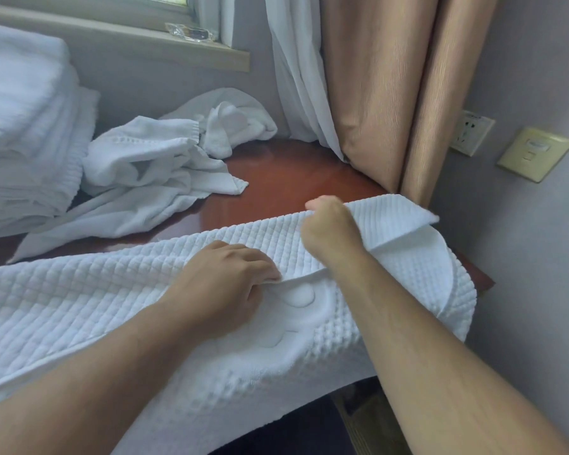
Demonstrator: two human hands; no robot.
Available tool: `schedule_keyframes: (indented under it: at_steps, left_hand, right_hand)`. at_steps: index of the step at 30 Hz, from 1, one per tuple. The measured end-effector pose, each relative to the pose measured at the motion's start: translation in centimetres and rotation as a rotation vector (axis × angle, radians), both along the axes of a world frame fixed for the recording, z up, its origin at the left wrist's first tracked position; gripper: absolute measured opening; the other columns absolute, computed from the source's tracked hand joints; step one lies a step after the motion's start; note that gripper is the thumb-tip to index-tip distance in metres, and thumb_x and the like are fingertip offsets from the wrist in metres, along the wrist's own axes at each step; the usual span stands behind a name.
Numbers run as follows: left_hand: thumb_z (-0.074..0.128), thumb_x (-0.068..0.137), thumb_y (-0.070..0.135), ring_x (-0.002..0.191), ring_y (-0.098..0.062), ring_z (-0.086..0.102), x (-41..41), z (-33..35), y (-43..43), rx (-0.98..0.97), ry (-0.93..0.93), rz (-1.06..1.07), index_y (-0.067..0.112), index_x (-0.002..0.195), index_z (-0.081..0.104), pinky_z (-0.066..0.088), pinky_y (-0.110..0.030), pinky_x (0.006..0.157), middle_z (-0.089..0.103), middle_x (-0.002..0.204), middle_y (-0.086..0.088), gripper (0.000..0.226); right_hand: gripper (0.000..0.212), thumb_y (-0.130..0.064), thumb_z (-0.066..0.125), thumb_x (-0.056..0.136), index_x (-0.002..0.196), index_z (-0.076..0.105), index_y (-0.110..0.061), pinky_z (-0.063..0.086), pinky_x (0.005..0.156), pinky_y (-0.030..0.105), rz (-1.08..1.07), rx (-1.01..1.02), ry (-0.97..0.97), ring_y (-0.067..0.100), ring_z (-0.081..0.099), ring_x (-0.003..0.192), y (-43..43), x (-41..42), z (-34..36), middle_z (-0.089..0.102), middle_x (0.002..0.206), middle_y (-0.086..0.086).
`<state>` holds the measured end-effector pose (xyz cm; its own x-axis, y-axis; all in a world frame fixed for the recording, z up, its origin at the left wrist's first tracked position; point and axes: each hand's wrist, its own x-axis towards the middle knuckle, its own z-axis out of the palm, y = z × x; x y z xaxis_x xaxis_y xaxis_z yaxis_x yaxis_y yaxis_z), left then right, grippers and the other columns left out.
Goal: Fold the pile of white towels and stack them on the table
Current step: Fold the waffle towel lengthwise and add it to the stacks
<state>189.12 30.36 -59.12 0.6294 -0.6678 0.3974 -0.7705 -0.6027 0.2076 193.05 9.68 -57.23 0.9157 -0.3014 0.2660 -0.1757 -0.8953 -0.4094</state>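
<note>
A white waffle-textured towel (89,290) lies spread across the near edge of the glossy reddish-brown wooden table (289,178), its front portion draping over the table edge. The left hand (225,284) rests on the towel near its centre, fingers curled and pinching a raised fold of the fabric. The right hand (329,228) is lifted above the table, fingers closed around the towel's far right edge, holding that edge up so the right corner folds over on itself. The right fingertips are blurred, so the exact grip appears to be a fist-like clasp but is not fully clear.

A stack of folded white towels (23,133) stands at the far left of the table. Just beside it, a heap of crumpled, unfolded white towels (158,165) sprawls towards the table centre, touching the stack.

Behind the table hang a white sheer curtain (296,93) and a beige drape (391,93). A wall socket (472,131) and a cream switch plate (536,154) are mounted on the right wall.
</note>
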Motion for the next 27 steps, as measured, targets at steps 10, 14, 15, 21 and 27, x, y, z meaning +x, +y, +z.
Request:
schedule_keyframes:
  at_steps: [10, 14, 15, 21, 27]
  left_hand:
    - [0.076, 0.066, 0.005, 0.124, -0.025, 0.061, -3.9, 0.5, 12.8, 0.207, -0.035, 0.433, 0.024, 0.134, 0.063, 0.044, -0.045, 0.101, 0.065, 0.135, 0.005, 0.072]
    - [0.074, 0.072, 0.008, 0.129, -0.025, 0.056, -6.4, 0.5, 19.2, 0.209, 0.011, 0.624, 0.026, 0.133, 0.064, 0.037, -0.044, 0.106, 0.06, 0.141, 0.004, 0.064]
    - [0.072, 0.073, 0.008, 0.128, -0.025, 0.057, -6.9, 0.6, 20.5, 0.204, 0.005, 0.653, 0.028, 0.13, 0.066, 0.037, -0.045, 0.106, 0.061, 0.139, 0.004, 0.06]
    - [0.064, 0.071, 0.0, 0.1, -0.023, 0.069, -8.7, 0.4, 23.7, 0.163, -0.237, 0.59, 0.025, 0.1, 0.079, 0.048, -0.046, 0.09, 0.074, 0.106, 0.008, 0.042]
    - [0.058, 0.08, 0.025, 0.121, -0.008, 0.057, -8.3, 1.2, 23.8, 0.1, 0.128, 0.66, 0.036, 0.114, 0.074, 0.041, -0.028, 0.099, 0.064, 0.128, 0.02, 0.038]
  right_hand:
    - [0.014, -0.016, 0.038, 0.093, 0.091, 0.052, -0.018, 0.038, 0.101, 0.044, 0.164, -0.068, 0.292, 0.029, 0.047, 0.118, 8.3, -2.5, -0.1, 0.054, 0.119, 0.007]
    - [0.021, -0.024, 0.039, 0.1, 0.08, 0.034, -0.02, 0.038, 0.097, 0.042, 0.518, -0.032, 0.242, 0.027, 0.046, 0.118, 16.2, -4.4, -0.8, 0.05, 0.109, 0.006]
    - [0.02, -0.028, 0.04, 0.101, 0.082, 0.039, -0.02, 0.038, 0.098, 0.043, 0.562, -0.057, 0.236, 0.027, 0.046, 0.118, 17.5, -4.7, -1.1, 0.048, 0.108, 0.004]
    - [0.055, -0.049, 0.03, 0.1, 0.144, 0.051, -0.022, 0.024, 0.119, 0.046, 0.732, -0.17, 0.155, 0.028, 0.03, 0.147, 19.5, -6.6, -2.8, 0.043, 0.152, 0.003]
    - [0.038, -0.034, 0.042, 0.102, 0.13, 0.063, -0.019, 0.029, 0.118, 0.044, 0.764, -0.083, 0.099, 0.026, 0.042, 0.138, 19.2, -6.5, -2.7, 0.056, 0.14, 0.001]
